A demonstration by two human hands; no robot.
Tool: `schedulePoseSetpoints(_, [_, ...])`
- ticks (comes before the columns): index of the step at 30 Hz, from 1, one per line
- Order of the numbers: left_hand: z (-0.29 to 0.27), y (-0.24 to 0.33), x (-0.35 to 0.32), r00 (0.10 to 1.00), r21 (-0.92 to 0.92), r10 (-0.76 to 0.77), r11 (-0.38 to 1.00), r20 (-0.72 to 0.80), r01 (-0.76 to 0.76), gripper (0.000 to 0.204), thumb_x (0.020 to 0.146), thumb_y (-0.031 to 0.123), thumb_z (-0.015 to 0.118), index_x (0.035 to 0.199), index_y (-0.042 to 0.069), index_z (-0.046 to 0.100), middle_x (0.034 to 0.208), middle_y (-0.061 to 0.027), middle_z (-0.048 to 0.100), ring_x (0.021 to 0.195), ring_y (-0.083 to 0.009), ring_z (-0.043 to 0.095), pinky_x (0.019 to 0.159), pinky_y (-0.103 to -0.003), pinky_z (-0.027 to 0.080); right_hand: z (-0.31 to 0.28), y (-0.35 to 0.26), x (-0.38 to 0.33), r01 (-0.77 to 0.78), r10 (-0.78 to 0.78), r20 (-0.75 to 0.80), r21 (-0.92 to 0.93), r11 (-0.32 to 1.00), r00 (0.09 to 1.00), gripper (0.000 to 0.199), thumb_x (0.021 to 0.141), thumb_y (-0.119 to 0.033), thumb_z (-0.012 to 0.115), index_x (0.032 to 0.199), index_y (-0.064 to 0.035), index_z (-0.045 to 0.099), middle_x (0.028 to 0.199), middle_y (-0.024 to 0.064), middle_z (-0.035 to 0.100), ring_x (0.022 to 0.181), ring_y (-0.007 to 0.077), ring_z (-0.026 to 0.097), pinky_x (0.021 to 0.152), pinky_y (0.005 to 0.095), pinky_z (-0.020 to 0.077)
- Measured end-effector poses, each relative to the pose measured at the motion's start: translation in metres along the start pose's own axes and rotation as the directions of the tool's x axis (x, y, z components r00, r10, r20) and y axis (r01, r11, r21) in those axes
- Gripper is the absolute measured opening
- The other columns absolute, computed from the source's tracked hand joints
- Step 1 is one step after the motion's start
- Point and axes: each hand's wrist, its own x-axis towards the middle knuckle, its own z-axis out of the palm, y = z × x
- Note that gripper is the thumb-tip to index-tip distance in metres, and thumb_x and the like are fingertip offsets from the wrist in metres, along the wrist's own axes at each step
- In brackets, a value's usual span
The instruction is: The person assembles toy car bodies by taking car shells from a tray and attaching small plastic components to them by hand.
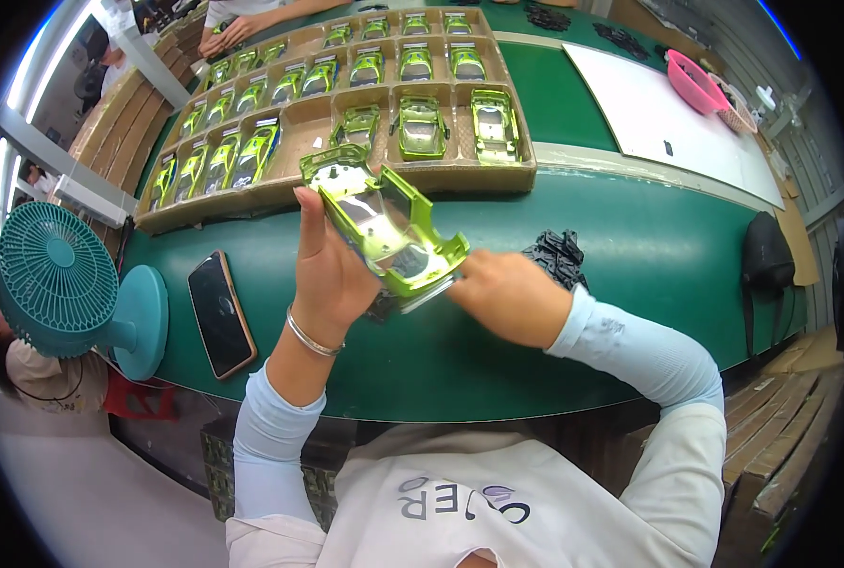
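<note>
- The left hand [335, 276] is closed on a green car shell [384, 230], its thumb up along the shell's left edge and the palm behind it.
- The right hand [512, 298] is curled, its fingers at the shell's near right end; whether they pinch it or only touch it, I cannot tell.
- The shell is thus between the hands, raised over the green table [649, 246], hollow side up and slanting from far left to near right.
- It looks like thin moulded plastic: probably light and stiff, smooth enough to slip, with a clear middle that could scratch or smudge.
- The side edges seem the safest hold; the thin pale strip [428, 295] at the near end looks easier to bend or snap.
- Just beyond the right hand lie black parts [559, 256]; a phone [222, 314] lies to the left.
- On the far side, a divided cardboard box [422, 180] holds similar shells.
</note>
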Motion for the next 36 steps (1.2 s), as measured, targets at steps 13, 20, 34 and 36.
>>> schedulePoseSetpoints(13, [0.018, -0.012, -0.008, 0.995, 0.475, 0.066, 0.875, 0.073, -0.093, 0.078, 0.068, 0.033, 0.074, 0.124, -0.001, 0.033, 0.107, -0.015, 0.053, 0.103, -0.0272, 0.053, 0.087, -0.038, 0.045, -0.056, 0.03, -0.009, -0.029, 0.503, -0.344, 0.803, 0.595, 0.793, 0.028, 0.075, 0.013, 0.049, 0.098, 0.0018, 0.061, 0.086, 0.01, 0.056, 0.073, 0.0148, 0.057, 0.065, 0.0241, 0.0468])
schedulePoseSetpoints(20, [0.023, -0.027, -0.017, 0.969, 0.677, 0.077, 0.703, 0.233, -0.219, 0.08, 0.055, 0.011, 0.082, 0.12, 0.003, 0.036, 0.122, -0.0124, 0.043, 0.11, -0.0248, 0.048, 0.09, -0.041, 0.045, -0.064, 0.018, -0.006, 0.095, 0.056, -0.618, 0.209, 0.973, 0.784, 0.03, 0.062, 0.007, 0.063, 0.089, -0.0046, 0.064, 0.086, 0.0117, 0.058, 0.071, 0.0259, 0.058, 0.06, 0.0325, 0.0474])
schedulePoseSetpoints(34, [0.009, -0.006, -0.004, 0.841, 0.766, 0.527, 0.487, 0.127, -0.42, 0.048, 0.081, 0.014, 0.062, 0.121, 0.002, 0.038, 0.105, -0.013, 0.056, 0.1, -0.0241, 0.055, 0.086, -0.038, 0.047, -0.024, 0.015, -0.006, -0.342, 0.365, 0.142, 0.747, 0.57, 0.92, 0.015, 0.076, -0.003, 0.057, 0.091, 0.0018, 0.059, 0.079, 0.0119, 0.063, 0.068, 0.0176, 0.062, 0.061, 0.028, 0.0482])
schedulePoseSetpoints(36, [0.008, -0.008, -0.007, 0.849, 0.776, 0.514, 0.483, 0.123, -0.405, 0.048, 0.08, 0.014, 0.062, 0.121, 0.002, 0.039, 0.105, -0.0127, 0.056, 0.1, -0.0239, 0.055, 0.086, -0.038, 0.047, -0.042, 0.029, -0.012, -0.385, 0.41, 0.158, 0.732, 0.562, 0.898, 0.015, 0.076, 0.001, 0.056, 0.091, 0.0031, 0.058, 0.078, 0.0108, 0.063, 0.071, 0.012, 0.06, 0.061, 0.026, 0.0477])
